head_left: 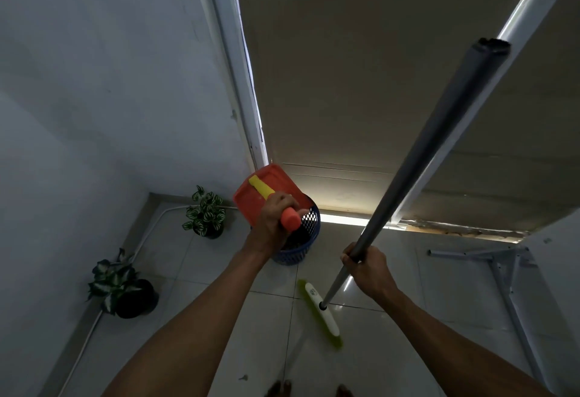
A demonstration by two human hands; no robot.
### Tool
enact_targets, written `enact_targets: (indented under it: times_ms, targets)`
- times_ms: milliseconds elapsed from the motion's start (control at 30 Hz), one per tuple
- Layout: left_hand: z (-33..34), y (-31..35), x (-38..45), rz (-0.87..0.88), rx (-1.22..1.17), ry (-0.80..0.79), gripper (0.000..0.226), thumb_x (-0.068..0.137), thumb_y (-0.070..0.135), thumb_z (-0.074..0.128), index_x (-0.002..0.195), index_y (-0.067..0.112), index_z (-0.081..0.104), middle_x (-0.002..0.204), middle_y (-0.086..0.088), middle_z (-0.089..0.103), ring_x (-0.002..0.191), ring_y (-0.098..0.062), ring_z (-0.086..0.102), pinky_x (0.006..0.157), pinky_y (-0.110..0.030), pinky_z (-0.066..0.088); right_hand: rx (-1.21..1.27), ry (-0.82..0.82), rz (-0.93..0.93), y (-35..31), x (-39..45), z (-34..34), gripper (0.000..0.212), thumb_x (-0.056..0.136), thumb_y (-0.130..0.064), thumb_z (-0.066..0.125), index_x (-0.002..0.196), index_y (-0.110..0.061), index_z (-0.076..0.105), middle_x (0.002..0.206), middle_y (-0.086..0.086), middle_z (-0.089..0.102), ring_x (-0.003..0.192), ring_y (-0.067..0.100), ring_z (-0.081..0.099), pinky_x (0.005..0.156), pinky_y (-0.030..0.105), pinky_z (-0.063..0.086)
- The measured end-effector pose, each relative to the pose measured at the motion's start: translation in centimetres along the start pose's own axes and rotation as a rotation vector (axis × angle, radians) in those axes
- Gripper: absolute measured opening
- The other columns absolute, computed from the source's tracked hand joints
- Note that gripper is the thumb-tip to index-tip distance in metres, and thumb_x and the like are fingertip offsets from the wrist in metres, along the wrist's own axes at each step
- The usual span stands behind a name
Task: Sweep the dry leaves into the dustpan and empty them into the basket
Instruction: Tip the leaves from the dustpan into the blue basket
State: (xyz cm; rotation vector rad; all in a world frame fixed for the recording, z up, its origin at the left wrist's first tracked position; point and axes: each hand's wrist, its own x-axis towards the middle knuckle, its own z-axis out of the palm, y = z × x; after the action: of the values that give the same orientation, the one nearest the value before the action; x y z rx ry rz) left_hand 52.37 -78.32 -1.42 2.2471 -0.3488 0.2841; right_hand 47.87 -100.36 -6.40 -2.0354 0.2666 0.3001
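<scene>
My left hand (276, 218) grips the handle of the orange dustpan (255, 196), which has a yellow strip on its back. The pan is tipped up over the blue mesh basket (306, 241), its open side facing away from me, so its contents are hidden. My right hand (367, 266) is closed around the long grey broom handle (439, 142). The green and white broom head (321, 313) rests on the tiled floor below that hand. A small dry leaf scrap (243, 377) lies on the tiles near my feet.
Two potted plants stand along the left wall, one (205, 216) beside the basket and one (124, 287) nearer me. A white metal frame (502, 271) leans at the right. A covered doorway (361, 98) is behind the basket.
</scene>
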Motion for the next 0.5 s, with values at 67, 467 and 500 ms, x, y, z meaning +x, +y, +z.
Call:
enact_targets:
  times_ms: [67, 467, 500]
  targets:
    - [-2.2, 1.1, 0.8, -0.022, -0.028, 0.101, 0.022, 0.083, 0.032, 0.072, 0.084, 0.013, 0.059, 0.086, 0.003, 0.061, 0.078, -0.014, 0.06, 0.072, -0.035, 0.055, -0.004, -0.047, -0.011, -1.2, 0.1, -0.1, 0.007, 0.089, -0.01, 0.063, 0.095, -0.007, 0.063, 0.089, 0.005, 0.062, 0.085, 0.018, 0.062, 0.068, 0.021, 0.049]
    - [-13.1, 7.2, 0.3, -0.231, -0.19, 0.429, 0.027, 0.081, 0.021, 0.075, 0.078, 0.007, 0.053, 0.078, -0.004, 0.056, 0.074, -0.024, 0.058, 0.071, -0.027, 0.051, -0.214, -0.182, -0.212, -9.1, -1.6, -0.2, 0.016, 0.091, -0.009, 0.055, 0.075, -0.009, 0.057, 0.072, 0.006, 0.059, 0.063, 0.018, 0.054, 0.05, 0.021, 0.042]
    - [-14.0, 7.1, -0.2, -0.242, -0.198, 0.432, 0.029, 0.081, 0.02, 0.076, 0.079, 0.005, 0.052, 0.077, -0.006, 0.055, 0.078, -0.033, 0.059, 0.073, -0.036, 0.051, -0.229, -0.201, -0.227, -9.8, -2.0, -0.1, 0.021, 0.092, -0.009, 0.054, 0.071, -0.012, 0.055, 0.07, 0.005, 0.059, 0.06, 0.016, 0.054, 0.049, 0.02, 0.04]
